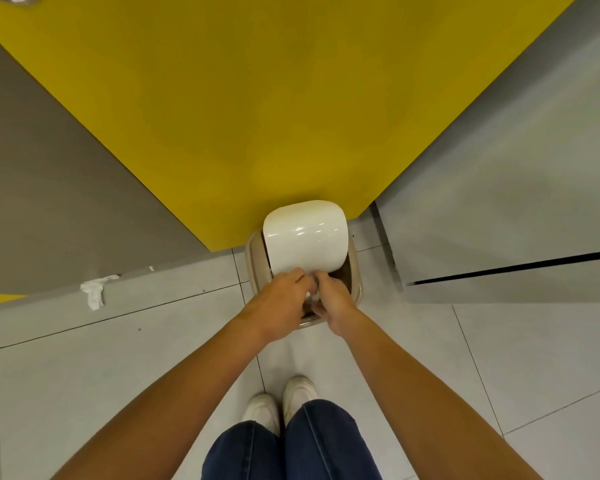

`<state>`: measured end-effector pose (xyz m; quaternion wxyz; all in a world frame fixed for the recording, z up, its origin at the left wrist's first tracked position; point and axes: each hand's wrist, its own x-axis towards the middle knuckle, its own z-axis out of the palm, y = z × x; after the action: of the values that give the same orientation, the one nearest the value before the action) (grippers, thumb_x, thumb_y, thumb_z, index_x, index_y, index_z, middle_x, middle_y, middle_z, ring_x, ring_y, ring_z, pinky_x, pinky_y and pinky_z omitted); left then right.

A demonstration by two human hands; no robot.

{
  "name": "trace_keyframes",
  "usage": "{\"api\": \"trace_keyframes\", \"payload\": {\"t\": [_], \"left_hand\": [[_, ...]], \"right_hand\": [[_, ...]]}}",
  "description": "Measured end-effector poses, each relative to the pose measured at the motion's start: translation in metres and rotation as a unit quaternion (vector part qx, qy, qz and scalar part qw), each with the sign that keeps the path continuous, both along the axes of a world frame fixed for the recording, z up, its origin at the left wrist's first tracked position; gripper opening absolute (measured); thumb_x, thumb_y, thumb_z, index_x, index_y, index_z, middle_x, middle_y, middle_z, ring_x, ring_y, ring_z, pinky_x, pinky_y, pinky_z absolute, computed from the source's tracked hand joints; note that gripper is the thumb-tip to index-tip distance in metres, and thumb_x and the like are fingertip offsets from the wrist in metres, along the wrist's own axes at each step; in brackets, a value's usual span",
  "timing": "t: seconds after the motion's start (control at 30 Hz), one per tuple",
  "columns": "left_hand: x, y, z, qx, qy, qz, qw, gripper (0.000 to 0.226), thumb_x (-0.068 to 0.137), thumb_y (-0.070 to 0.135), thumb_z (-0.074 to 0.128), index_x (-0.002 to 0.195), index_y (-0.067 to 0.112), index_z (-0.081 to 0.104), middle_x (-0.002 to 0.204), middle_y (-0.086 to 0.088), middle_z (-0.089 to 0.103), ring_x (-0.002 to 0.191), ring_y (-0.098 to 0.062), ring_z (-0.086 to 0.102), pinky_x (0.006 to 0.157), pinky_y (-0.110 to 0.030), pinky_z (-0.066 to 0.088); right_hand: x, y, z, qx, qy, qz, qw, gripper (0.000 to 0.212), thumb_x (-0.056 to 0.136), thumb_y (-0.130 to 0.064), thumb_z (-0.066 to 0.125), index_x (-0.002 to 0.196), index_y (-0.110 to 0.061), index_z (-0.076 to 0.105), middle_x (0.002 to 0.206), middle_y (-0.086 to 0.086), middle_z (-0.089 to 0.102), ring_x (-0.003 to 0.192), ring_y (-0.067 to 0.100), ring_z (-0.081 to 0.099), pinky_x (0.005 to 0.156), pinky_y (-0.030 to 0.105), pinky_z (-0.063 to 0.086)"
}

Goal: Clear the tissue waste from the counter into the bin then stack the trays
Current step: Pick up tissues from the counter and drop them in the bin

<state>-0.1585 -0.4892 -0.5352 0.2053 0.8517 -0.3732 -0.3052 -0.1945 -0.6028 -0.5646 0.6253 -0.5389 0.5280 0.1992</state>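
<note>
Beige plastic bin [356, 271], glossy white swing lid [305, 233] tipped back for access: 12 o'clock of the shoes [297, 393]. Right hand [335, 308] apparently pinches crumpled white tissue wad [311, 295] over the opening; left hand [276, 308] curled at lid edge, hold cannot be told. Stray tissue scrap [93, 294]: 9 o'clock, grey ledge [39, 295].

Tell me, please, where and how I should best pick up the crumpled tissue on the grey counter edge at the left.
Pinch the crumpled tissue at its lower end, coming from the floor side of the grey counter. That end seems to droop over the edge and hang free; the rest lies flat.
</note>
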Motion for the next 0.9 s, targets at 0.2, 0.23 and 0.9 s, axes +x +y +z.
{"api": "trace_keyframes", "payload": {"t": [0.2, 0.23, 0.9], "left_hand": [[-0.004, -0.014, -0.022, 0.067, -0.080, -0.090, 0.990, 0.040, 0.091, 0.003, 0.049, 0.130, 0.010, 0.046, 0.128, -0.008, 0.048, 0.116, -0.021, 0.049, 0.097, -0.029, 0.044], [-0.006, -0.016, -0.025, 0.078, -0.092, -0.100, 0.988, 0.040, 0.092, 0.003, 0.048, 0.131, 0.010, 0.045, 0.129, -0.008, 0.048, 0.116, -0.022, 0.050, 0.098, -0.031, 0.044], [-0.014, 0.004, 0.069, 0.039, 0.009, 0.108, 0.993, 0.037, 0.091, 0.011, 0.056, 0.127, 0.020, 0.052, 0.126, -0.003, 0.057, 0.107, -0.022, 0.058, 0.085, -0.028, 0.047]], "right_hand": [[-0.004, -0.010, -0.006, 0.001, 0.014, 0.042, 0.999, 0.017, 0.095, -0.020, 0.040, 0.097, -0.015, 0.056, 0.096, 0.006, 0.058, 0.090, 0.017, 0.053, 0.090, 0.034, 0.047], [-0.006, -0.012, -0.006, -0.002, 0.019, 0.046, 0.999, 0.017, 0.096, -0.019, 0.039, 0.093, -0.016, 0.056, 0.095, 0.006, 0.058, 0.091, 0.017, 0.053, 0.093, 0.035, 0.047], [-0.014, -0.013, 0.096, -0.055, 0.057, 0.135, 0.988, 0.034, 0.099, -0.023, 0.040, 0.126, -0.005, 0.052, 0.129, 0.016, 0.053, 0.120, 0.030, 0.050, 0.105, 0.039, 0.042]]}}
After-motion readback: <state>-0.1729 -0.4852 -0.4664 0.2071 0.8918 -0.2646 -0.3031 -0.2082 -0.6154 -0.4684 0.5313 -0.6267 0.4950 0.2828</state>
